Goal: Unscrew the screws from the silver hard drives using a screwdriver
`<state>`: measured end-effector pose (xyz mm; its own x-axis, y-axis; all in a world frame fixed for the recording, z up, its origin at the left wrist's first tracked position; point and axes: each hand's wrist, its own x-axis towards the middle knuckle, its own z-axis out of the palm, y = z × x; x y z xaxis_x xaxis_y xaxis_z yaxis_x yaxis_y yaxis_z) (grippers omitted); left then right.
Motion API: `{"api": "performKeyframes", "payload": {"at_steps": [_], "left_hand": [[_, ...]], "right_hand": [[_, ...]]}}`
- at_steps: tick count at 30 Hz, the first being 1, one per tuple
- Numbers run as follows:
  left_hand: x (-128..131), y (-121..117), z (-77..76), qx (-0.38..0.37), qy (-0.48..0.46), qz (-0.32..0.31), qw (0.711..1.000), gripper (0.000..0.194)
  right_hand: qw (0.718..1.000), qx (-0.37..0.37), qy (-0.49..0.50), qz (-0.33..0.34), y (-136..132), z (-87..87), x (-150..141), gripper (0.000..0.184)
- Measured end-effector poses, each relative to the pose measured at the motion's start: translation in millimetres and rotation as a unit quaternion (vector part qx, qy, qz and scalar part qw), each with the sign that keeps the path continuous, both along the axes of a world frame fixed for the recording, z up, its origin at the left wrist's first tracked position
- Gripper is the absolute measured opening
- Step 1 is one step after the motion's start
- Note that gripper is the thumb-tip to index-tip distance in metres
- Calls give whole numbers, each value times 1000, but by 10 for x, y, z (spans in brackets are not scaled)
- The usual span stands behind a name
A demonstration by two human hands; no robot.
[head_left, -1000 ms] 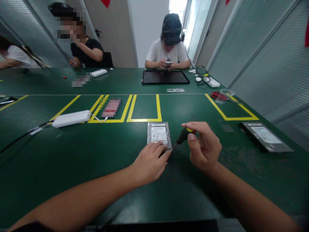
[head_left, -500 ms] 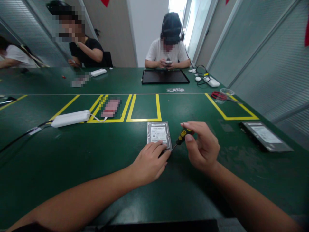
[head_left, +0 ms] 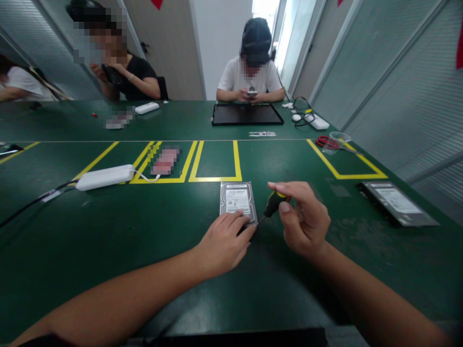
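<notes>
A silver hard drive (head_left: 237,197) with a white label lies on the green table, its near end covered by my left hand (head_left: 226,243). The fingers of that hand press on the drive and hold it at the near right corner. Closed between thumb and fingers, my right hand (head_left: 306,217) grips a black and yellow screwdriver (head_left: 273,205). The screwdriver leans, its handle up to the right and its thin shaft running down to the drive's near right corner, beside my left fingertips. What the tip sits on is too small to tell.
Another drive-like metal unit (head_left: 394,202) lies to the right. A white power strip (head_left: 104,177) and a pink phone (head_left: 166,161) are at left, near yellow tape marks (head_left: 238,161). Across the table sit co-workers, one behind a flat black panel (head_left: 248,114). A clear cup (head_left: 338,142) stands far right.
The screwdriver handle has turned about its axis, showing less yellow, and my right fingers have shifted slightly. My left hand and the drive stay put. A co-worker at left has moved their hands.
</notes>
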<state>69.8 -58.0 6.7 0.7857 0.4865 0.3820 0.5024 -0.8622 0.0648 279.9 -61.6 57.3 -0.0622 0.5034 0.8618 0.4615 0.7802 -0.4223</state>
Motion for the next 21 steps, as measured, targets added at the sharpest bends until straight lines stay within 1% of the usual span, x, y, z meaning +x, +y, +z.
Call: {"api": "performKeyframes", "payload": {"at_steps": [2, 4, 6, 10, 14, 21], "left_hand": [[1, 1, -2, -2, 3, 0, 1000, 40], [4, 4, -5, -6, 5, 1, 1000, 41], [7, 6, -8, -9, 5, 1, 1000, 40], [4, 2, -17, -8, 2, 2, 1000, 39], [-3, -4, -29, -3, 0, 0, 1000, 38], [1, 1, -20, -5, 0, 2, 1000, 36]], "right_hand": [[1000, 16, -3, -8, 15, -5, 0, 43], [999, 33, -5, -31, 33, -12, 0, 45], [998, 34, -5, -49, 43, -16, -2, 44], [999, 12, -4, -41, 27, -8, -4, 41], [1000, 9, -13, -27, 10, 2, 2, 43], [998, 33, -19, -57, 50, -9, 6, 44]]}}
